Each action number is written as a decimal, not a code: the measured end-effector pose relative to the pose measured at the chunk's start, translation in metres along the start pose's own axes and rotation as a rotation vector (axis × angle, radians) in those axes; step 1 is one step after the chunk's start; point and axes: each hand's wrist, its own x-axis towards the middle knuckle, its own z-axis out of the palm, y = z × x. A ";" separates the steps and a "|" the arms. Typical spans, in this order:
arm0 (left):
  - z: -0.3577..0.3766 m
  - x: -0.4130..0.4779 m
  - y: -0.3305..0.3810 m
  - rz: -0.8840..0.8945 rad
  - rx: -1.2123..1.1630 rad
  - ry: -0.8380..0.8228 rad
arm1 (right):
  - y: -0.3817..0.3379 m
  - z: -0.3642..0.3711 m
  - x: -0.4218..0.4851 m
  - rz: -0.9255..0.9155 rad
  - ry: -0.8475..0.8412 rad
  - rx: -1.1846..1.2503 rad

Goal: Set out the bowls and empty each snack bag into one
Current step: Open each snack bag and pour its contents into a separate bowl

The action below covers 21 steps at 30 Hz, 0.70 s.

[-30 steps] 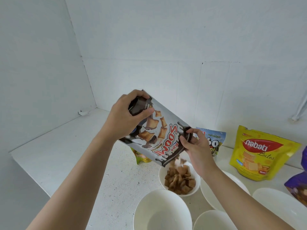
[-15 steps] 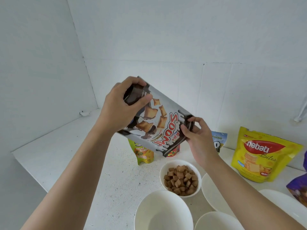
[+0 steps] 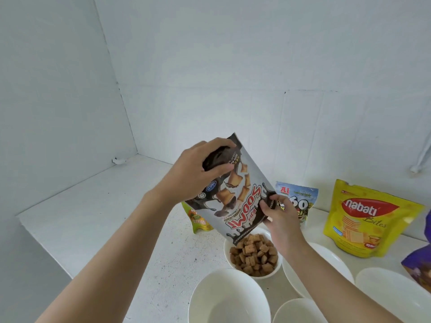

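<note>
An upside-down grey and brown cereal snack bag (image 3: 240,201) hangs over a small white bowl (image 3: 277,268) heaped with brown square pieces (image 3: 254,254). My left hand (image 3: 198,176) grips the bag's raised bottom end. My right hand (image 3: 279,215) pinches the bag's lower right corner beside its mouth, which sits just above the pieces. Empty white bowls stand nearby: one in front (image 3: 228,297), one at the bottom edge (image 3: 298,311), one to the right (image 3: 326,264) and one at far right (image 3: 391,292).
Unopened bags stand along the back of the white counter (image 3: 93,206): a green one (image 3: 198,221) behind the held bag, a blue one (image 3: 300,199), a yellow Nabati bag (image 3: 368,220) and a purple one (image 3: 419,266) at the right edge. White walls close the corner.
The pieces stopped falling from the bag and the bowl is fuller. Both hands lifted the bag, then brought it back down close over the bowl, tilted steeper.
</note>
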 end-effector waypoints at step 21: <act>0.007 -0.023 -0.012 -0.122 -0.235 0.178 | -0.018 0.003 0.004 0.041 -0.041 -0.027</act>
